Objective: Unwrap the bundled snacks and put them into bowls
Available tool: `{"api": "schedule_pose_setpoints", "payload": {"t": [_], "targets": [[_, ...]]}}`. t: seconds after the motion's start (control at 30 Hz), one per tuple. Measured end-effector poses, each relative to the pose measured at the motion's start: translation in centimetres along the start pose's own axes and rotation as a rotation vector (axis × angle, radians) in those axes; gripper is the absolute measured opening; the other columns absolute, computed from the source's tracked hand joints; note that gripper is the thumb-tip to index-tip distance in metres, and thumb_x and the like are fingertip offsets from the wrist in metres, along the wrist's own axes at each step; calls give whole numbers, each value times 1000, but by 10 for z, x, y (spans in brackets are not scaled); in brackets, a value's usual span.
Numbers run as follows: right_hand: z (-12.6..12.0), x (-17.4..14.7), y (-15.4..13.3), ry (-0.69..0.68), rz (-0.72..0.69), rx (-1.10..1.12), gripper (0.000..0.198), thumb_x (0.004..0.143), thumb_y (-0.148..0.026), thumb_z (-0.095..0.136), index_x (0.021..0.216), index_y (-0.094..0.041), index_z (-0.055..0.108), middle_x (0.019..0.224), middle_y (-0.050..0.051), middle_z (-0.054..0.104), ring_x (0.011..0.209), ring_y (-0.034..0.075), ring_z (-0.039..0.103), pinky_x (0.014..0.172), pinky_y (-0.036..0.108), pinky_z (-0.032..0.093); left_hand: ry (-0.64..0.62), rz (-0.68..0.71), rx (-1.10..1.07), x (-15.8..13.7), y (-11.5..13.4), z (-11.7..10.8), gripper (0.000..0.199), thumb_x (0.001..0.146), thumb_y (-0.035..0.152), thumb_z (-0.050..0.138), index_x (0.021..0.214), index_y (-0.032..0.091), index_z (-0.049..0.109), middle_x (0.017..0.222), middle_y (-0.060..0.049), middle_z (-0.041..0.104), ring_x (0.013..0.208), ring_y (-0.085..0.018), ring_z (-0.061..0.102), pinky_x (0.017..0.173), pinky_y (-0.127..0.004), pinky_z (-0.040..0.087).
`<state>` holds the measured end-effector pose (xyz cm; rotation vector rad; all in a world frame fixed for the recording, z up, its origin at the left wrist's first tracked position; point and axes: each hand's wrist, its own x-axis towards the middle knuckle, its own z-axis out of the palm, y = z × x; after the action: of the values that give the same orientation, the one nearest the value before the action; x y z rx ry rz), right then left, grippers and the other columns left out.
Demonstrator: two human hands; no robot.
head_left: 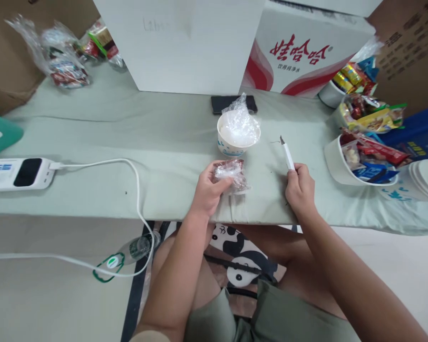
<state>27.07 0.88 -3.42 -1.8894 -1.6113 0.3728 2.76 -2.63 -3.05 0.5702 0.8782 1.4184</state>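
My left hand [207, 189] is closed on a small clear plastic packet [231, 173] with reddish-brown contents, held over the table's front edge. In my right hand [300, 187] is a white-handled utility knife [286, 153], its blade tip pointing up and away from me. Just beyond the packet stands a white paper bowl [231, 149] with a blue print. Crumpled clear plastic wrap [239, 124] fills it and sticks out over the rim. A black phone [217, 104] lies flat behind the bowl, partly covered by the wrap.
Paper bowls of wrapped snacks [369, 159] line the right side, near stacked white cups [419, 178]. White boxes [199, 52] stand at the back. A white power strip [21, 174] lies at left, its cable [138, 190] hanging over the front edge. Bagged snacks [67, 66] sit at back left.
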Motion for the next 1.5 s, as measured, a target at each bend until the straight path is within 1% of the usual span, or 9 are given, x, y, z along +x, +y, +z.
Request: {"api": "schedule_pose_setpoints", "payload": {"t": [0.13,0.27,0.43,0.6,0.87,1.13,1.23,1.33,1.5], "targets": [[-15,-7,-8,-4,-22,82,19,91,-40,45,90,-23,55,68,-1,54,65,20,52,64,33,39,-6,70,-6,0,-1,2,43,65,35,91,101,21,72,102,-3,76,91,-15,69,82,-26,55],[-33,-49,-33,-134,-70,305,30,96,-46,49,110,-21,61,62,-5,50,55,14,47,55,27,38,35,126,37,1,-7,3,40,72,44,86,104,21,76,103,-6,78,93,-18,71,84,-30,56],[-15,-96,-75,-389,-38,495,33,100,-42,46,120,-21,60,59,-6,51,51,12,47,52,24,40,101,151,86,-2,-9,9,37,72,43,86,100,19,82,95,-6,80,88,-20,73,82,-31,58],[-1,-89,-92,-435,-22,383,38,98,-46,44,102,-18,69,60,-3,50,55,13,48,54,25,40,96,122,31,-3,-8,9,33,72,41,86,96,19,83,95,-6,81,85,-19,74,80,-28,58],[-26,-100,-54,-476,-52,162,46,99,-51,41,82,-19,69,60,0,56,58,16,54,56,26,41,188,110,-172,3,-1,12,38,58,47,93,81,19,81,79,-3,79,81,-20,74,79,-31,59],[-44,-60,28,-81,-172,-218,37,95,-46,44,104,-23,72,87,8,68,83,27,63,76,40,50,122,127,-112,2,-5,8,35,69,50,86,84,19,79,88,-6,79,94,-23,74,86,-35,58],[-37,-40,35,15,-253,-395,35,93,-44,49,108,-23,72,95,12,65,94,31,61,87,50,48,59,150,54,0,-10,6,34,77,48,81,96,19,79,97,-7,79,96,-22,72,87,-34,58],[-30,-36,7,73,-375,-300,36,90,-43,56,116,-20,69,106,15,65,103,33,60,93,54,46,23,185,261,-1,-12,5,37,82,40,77,113,22,73,111,-7,76,102,-21,70,89,-32,57],[-6,-42,-66,-207,-562,131,36,90,-33,63,125,-23,60,126,13,63,112,27,63,88,41,53,-119,283,437,-3,-9,7,50,82,32,73,131,27,64,130,-9,65,114,-23,64,89,-31,57]]}}
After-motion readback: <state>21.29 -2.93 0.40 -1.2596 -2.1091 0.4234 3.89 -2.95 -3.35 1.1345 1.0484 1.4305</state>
